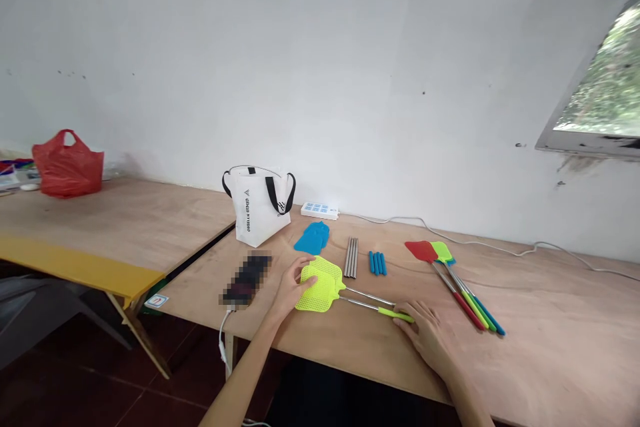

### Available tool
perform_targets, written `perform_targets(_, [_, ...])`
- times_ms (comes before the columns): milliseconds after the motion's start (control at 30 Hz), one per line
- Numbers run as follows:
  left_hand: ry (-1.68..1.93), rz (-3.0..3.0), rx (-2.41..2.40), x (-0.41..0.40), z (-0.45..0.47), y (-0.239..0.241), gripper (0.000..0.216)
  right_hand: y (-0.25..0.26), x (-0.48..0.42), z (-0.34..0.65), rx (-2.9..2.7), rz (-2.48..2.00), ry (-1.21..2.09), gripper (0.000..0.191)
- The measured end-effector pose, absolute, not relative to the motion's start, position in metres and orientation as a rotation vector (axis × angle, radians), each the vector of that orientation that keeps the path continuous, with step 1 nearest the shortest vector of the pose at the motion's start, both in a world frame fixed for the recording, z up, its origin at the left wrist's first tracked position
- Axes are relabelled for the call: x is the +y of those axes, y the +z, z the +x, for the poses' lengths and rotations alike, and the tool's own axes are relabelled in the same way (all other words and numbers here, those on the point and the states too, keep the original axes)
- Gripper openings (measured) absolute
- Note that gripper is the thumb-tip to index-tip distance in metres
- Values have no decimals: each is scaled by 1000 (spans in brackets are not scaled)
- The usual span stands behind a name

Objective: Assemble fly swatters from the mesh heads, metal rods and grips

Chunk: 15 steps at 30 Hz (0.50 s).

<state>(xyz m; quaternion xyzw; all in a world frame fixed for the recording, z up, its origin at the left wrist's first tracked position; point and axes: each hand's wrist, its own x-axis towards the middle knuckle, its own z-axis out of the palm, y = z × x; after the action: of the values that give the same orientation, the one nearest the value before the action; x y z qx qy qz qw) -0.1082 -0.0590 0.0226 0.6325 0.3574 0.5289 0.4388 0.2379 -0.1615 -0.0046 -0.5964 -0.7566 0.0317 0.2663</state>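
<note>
Head: hands (425,333), swatters (319,295) near table edge (350,369)

White wall (320,67), flecked with dark marks, facing me beyond the far edge of the wooden table (555,347); second wooden table (145,217) beside the left edge; dark-red tiled floor (100,390); daylit window (607,73) at upper right.

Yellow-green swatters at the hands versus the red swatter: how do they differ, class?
Colour: the yellow-green swatters have yellow-green heads; the red swatter has a red one.
Pose: the yellow-green swatters point their heads leftward; the red swatter's points mostly towards the wall.
Contact: the left hand and right hand touch the yellow-green swatters; neither touches the red swatter.
Both have flat heads on silver shafts.
</note>
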Motion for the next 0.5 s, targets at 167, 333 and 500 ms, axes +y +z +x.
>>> perform_targets(167, [1429,1455,885,-70,-105,42,59,6,-170,229,-2046,-1520,224,30])
perform_targets(333, [1449,1330,808,-71,-108,49,66,1,-170,239,-1920,-1536,301,28])
perform_targets(500, [1314,1380,988,-58,-110,27,47,-18,-152,274,-1509,-1632,91,35])
